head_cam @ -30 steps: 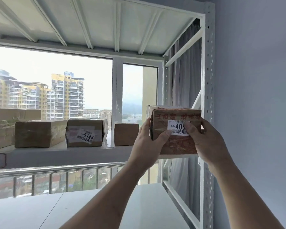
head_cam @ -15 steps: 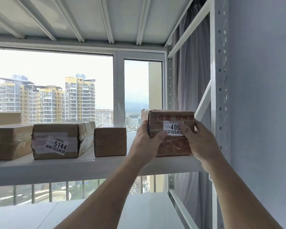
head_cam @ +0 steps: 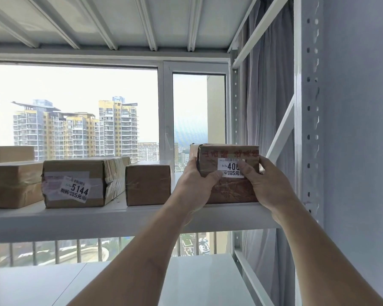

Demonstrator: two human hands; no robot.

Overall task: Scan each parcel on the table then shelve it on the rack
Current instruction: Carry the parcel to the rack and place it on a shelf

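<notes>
A brown parcel point(head_cam: 231, 189) with red print and a white label starting "400" stands at the right end of the white rack shelf point(head_cam: 80, 219). My left hand point(head_cam: 196, 184) grips its left side, thumb on the front by the label. My right hand point(head_cam: 266, 184) grips its right side, thumb over the label's end. Its bottom edge sits on the shelf. To its left stand a small plain parcel point(head_cam: 148, 183), a parcel labelled "5144" point(head_cam: 80, 183), and more parcels point(head_cam: 11, 184) at the far left.
The rack's right upright post point(head_cam: 308, 120) and a diagonal brace point(head_cam: 279, 133) stand close beside the held parcel. Above is the underside of another shelf point(head_cam: 119, 21). A lower white shelf point(head_cam: 119, 283) lies under my arms. Behind is a window, with a curtain point(head_cam: 263, 85) at the right.
The parcel, held up near the shelf a second ago, now rests on the shelf's right end. Both hands still hold it. The view has moved closer to the rack.
</notes>
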